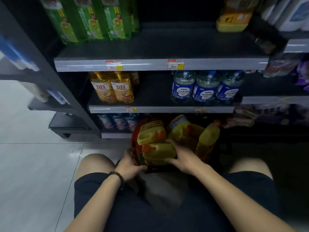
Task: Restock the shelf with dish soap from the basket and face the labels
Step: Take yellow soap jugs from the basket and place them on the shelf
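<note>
A red basket stands on the floor in front of the shelf, holding several yellow dish soap bottles with orange caps. The nearest yellow bottle lies on its side. My right hand grips its right end. My left hand holds the basket's near left edge beside that bottle. Another bottle stands upright at the basket's right. On the middle shelf two amber dish soap bottles stand with their labels to the front.
Blue-labelled clear bottles stand on the middle shelf's right, with a gap between them and the amber ones. The upper shelf has green bottles left and a yellow bottle right. My knees flank the basket. Pale tiled floor lies left.
</note>
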Demonstrator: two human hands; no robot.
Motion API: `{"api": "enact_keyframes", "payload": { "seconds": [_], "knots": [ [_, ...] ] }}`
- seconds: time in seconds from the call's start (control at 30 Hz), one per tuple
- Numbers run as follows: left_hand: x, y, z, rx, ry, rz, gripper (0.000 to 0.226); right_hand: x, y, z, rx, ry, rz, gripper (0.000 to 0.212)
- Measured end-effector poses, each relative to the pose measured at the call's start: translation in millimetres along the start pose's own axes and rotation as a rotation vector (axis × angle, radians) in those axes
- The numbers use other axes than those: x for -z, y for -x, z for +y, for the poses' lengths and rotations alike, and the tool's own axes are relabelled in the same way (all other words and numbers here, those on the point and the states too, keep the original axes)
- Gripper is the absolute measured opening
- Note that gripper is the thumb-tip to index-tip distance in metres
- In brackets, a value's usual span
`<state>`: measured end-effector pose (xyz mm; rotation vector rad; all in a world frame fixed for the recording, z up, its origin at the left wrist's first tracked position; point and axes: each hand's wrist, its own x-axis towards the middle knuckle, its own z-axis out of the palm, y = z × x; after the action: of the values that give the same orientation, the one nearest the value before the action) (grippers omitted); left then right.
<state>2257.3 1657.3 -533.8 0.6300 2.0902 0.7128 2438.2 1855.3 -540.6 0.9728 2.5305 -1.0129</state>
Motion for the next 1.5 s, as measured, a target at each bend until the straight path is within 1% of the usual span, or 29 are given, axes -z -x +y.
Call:
{"api": "enact_keyframes", "payload": {
  "seconds": [0.07,0.13,0.17,0.27,0.37,0.47,0.53,0.63,0.67,0.73,0.77,0.83,0.9,0.97,1.03,1.07,1.13,1.17,1.23,1.3,1.4,1.5],
  "knots": [
    [-2,-6,-4,-0.002,0.041,0.001,0.101,-7,-8,0,-0.037,-0.057,-0.013,0.068],
    [-3,-8,-4,0.008,0.064,-0.004,0.095,-14,-13,0,-0.088,-0.168,0.018,0.054],
    [-4,-10,-5,0.007,0.068,-0.02,0.094,-18,-16,1,-0.107,-0.203,0.035,0.054],
    [-7,-20,-11,-0.004,0.01,-0.063,0.091,-26,-31,14,-0.134,-0.299,0.041,0.074],
    [-8,-31,-13,-0.015,-0.026,-0.064,0.095,-24,-37,14,-0.163,-0.326,0.001,0.073],
    [-12,-30,-8,-0.027,-0.009,-0.077,0.094,-16,-36,11,-0.166,-0.367,-0.056,0.074],
    [-14,-29,-6,-0.032,0.019,-0.087,0.095,-14,-37,16,-0.131,-0.416,-0.003,0.066],
    [-15,-29,-5,-0.052,0.047,-0.065,0.106,-5,-25,17,-0.127,-0.535,0.121,0.063],
    [-16,-30,-5,-0.063,0.056,-0.06,0.106,-1,-22,18,-0.122,-0.588,0.161,0.051],
    [-17,-28,0,-0.111,0.079,-0.066,0.098,13,-14,17,-0.051,-0.666,0.253,0.021],
    [-18,-28,3,-0.138,0.089,-0.069,0.094,22,-10,14,-0.02,-0.698,0.28,0.016],
    [-20,-27,12,-0.219,0.111,-0.063,0.097,43,1,6,0.033,-0.728,0.323,0.013],
    [-21,-24,18,-0.27,0.15,-0.04,0.1,61,10,-5,0.085,-0.69,0.361,0.031],
    [-19,-22,23,-0.283,0.189,-0.003,0.1,77,15,-16,0.131,-0.637,0.371,0.046],
    [-20,-17,32,-0.314,0.224,0.04,0.101,94,17,-28,0.145,-0.606,0.391,0.05],
    [-21,-12,39,-0.344,0.231,0.095,0.107,102,18,-35,0.149,-0.582,0.407,0.048],
    [-30,-3,59,-0.403,0.184,0.293,0.127,118,22,-51,0.167,-0.532,0.436,0.038],
    [-35,3,72,-0.419,0.153,0.393,0.137,125,25,-59,0.168,-0.498,0.462,0.038],
    [-45,17,102,-0.412,0.119,0.541,0.154,137,29,-75,0.152,-0.469,0.531,0.051],
    [-48,27,129,-0.383,0.078,0.639,0.162,148,34,-92,0.134,-0.458,0.587,0.058],
    [-39,29,156,-0.409,0.121,0.723,0.155,170,49,-120,0.132,-0.445,0.638,0.06],
    [-15,31,176,-0.541,0.16,0.782,0.147,202,65,-150,0.134,-0.413,0.638,0.068]
  ]
}}
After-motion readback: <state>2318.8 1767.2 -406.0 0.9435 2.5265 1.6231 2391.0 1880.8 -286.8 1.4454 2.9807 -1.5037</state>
